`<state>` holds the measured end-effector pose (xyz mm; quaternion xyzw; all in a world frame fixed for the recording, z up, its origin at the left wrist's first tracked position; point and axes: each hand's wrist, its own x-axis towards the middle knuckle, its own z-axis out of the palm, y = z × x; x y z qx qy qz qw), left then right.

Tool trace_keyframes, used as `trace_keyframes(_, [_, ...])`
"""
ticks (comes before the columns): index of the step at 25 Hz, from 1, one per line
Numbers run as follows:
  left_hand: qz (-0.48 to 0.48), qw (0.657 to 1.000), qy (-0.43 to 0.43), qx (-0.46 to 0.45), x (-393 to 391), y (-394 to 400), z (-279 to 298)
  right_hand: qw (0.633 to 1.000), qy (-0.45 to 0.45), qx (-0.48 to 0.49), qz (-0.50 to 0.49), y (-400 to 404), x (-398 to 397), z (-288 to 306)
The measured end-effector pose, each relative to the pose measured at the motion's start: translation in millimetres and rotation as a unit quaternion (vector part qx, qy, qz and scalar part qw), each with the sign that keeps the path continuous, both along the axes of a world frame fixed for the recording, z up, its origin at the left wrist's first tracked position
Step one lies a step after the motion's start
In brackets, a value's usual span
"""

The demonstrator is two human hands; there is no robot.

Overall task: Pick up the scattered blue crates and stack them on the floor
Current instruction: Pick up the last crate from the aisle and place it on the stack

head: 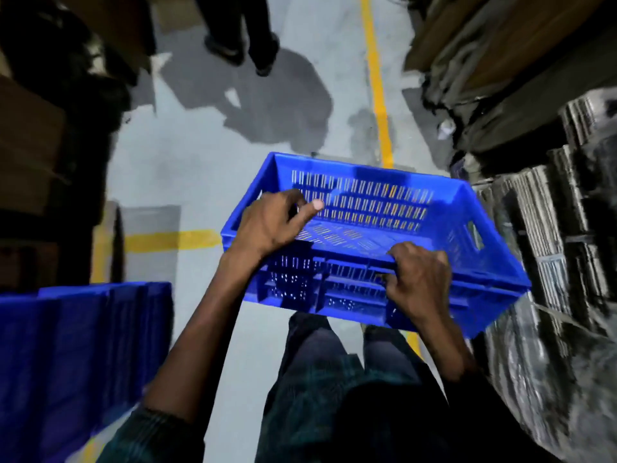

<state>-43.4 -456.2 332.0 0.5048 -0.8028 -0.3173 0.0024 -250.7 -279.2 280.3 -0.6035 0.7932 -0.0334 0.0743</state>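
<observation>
I hold an empty blue slotted crate [367, 202] in the air above the grey floor, tilted down to the right. My left hand [270, 225] grips its near left rim, thumb stretched out over the inside. Around the near long rim further right, my right hand [420, 279] is closed. A stack of blue crates [80, 349] stands at the lower left, blurred and cut off by the frame edge. My legs show below the held crate.
Another person's legs [247, 38] stand on the floor far ahead. Yellow floor lines [377, 81] run ahead and to the left. Wrapped dark bundles [561, 228] line the right side. Cardboard boxes [30, 155] sit on the left.
</observation>
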Motion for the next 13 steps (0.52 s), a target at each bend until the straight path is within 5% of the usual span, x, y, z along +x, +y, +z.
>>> trace_keyframes(5, [0.268, 0.959, -0.013, -0.087, 88, 36, 31, 0.99, -0.04, -0.084, 0.104, 21, 1, 42])
trace_keyframes(9, [0.513, 0.85, -0.119, 0.014, 135, 93, 32, 0.975, -0.072, -0.1, 0.187, 35, 9, 55])
trace_keyframes(13, [0.605, 0.777, 0.119, 0.126, 149, 177, 37, 0.951, -0.087, -0.144, 0.261, 35, 18, 62])
